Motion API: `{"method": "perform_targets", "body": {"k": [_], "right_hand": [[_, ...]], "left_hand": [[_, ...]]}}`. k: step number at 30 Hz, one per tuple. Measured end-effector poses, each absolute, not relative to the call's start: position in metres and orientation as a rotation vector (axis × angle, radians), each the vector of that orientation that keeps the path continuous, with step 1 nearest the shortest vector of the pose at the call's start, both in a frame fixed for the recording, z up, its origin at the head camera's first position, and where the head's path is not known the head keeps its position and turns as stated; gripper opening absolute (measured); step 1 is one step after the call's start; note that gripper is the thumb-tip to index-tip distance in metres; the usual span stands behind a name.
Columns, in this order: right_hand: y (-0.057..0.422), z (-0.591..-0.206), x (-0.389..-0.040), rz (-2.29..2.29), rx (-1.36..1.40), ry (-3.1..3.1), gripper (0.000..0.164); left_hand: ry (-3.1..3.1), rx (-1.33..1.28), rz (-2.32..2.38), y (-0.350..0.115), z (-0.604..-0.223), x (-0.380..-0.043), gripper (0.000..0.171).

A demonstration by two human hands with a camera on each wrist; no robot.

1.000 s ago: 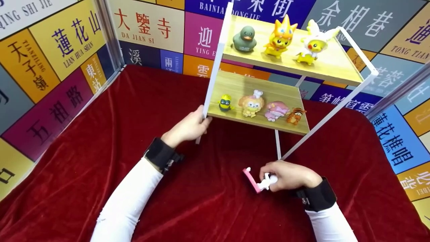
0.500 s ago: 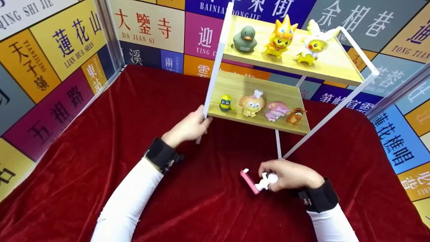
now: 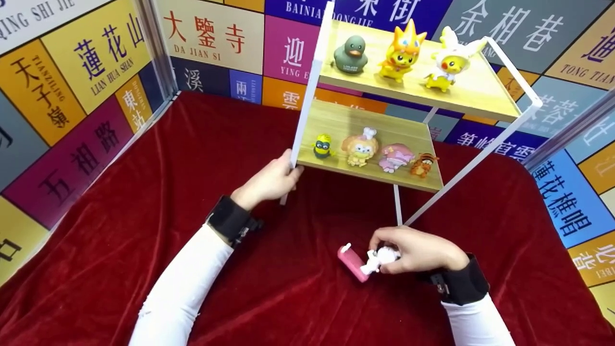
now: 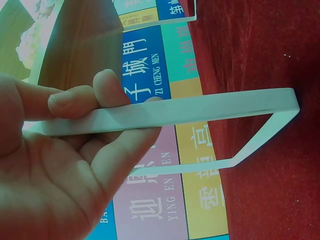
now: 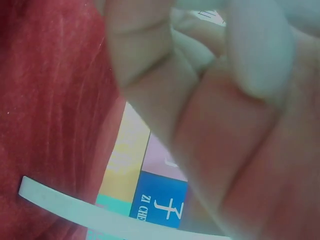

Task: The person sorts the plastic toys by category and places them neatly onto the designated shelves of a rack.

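Note:
My left hand [image 3: 271, 179] grips the white front-left post [image 4: 210, 107] of a two-tier display shelf, just under the lower board [image 3: 365, 175]; fingers and thumb wrap the flat bar in the left wrist view. In my right hand [image 3: 418, 247] is a small white toy figure [image 3: 377, 260] with a pink base [image 3: 352, 264], pinched by thumb and fingers above the red cloth, in front of the shelf's right legs. The base tilts out to the left. In the right wrist view the curled fingers hide most of the figure, and only a blurred white part [image 5: 260, 50] shows.
On the upper board [image 3: 485, 89] stand a green duck [image 3: 350, 55] and two yellow figures [image 3: 398, 57]. The lower board carries a minion [image 3: 322, 146] and several other small figures [image 3: 360, 149]. Red velvet cloth [image 3: 240, 298] lies beneath, with sign-patterned walls [image 3: 211, 38] behind and at the sides.
My right hand has turned the white figure, so more of the pink base's flat face shows and it sits slightly lower and to the left. The left hand stays on the post.

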State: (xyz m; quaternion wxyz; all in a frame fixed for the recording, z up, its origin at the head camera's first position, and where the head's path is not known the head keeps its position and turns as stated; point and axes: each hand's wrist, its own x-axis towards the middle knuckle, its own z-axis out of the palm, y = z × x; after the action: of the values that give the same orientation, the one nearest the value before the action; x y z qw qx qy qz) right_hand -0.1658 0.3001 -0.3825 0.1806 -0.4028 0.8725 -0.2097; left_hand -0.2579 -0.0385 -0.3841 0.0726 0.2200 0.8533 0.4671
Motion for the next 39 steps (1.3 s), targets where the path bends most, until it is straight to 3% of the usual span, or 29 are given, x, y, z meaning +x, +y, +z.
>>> {"method": "perform_targets", "body": {"k": [6,23,32,39], "right_hand": [[0.294,-0.382,-0.163,-0.636,-1.271,2.423,0.026],[0.275,-0.375,-0.143,-0.517,-1.297,2.566,0.008],[0.275,-0.373,-0.143,-0.526,-1.171,2.63,0.027],[0.276,-0.373,-0.144,-0.539,-1.057,2.702,0.033]], "left_hand": [[2.557,0.671,1.404,-0.039,-0.385,-0.258,0.026],[2.574,0.662,1.399,-0.039,-0.385,-0.258,0.028],[2.559,0.671,1.406,-0.038,-0.383,-0.258,0.028],[2.576,0.666,1.381,-0.038,-0.382,-0.258,0.029]]}}
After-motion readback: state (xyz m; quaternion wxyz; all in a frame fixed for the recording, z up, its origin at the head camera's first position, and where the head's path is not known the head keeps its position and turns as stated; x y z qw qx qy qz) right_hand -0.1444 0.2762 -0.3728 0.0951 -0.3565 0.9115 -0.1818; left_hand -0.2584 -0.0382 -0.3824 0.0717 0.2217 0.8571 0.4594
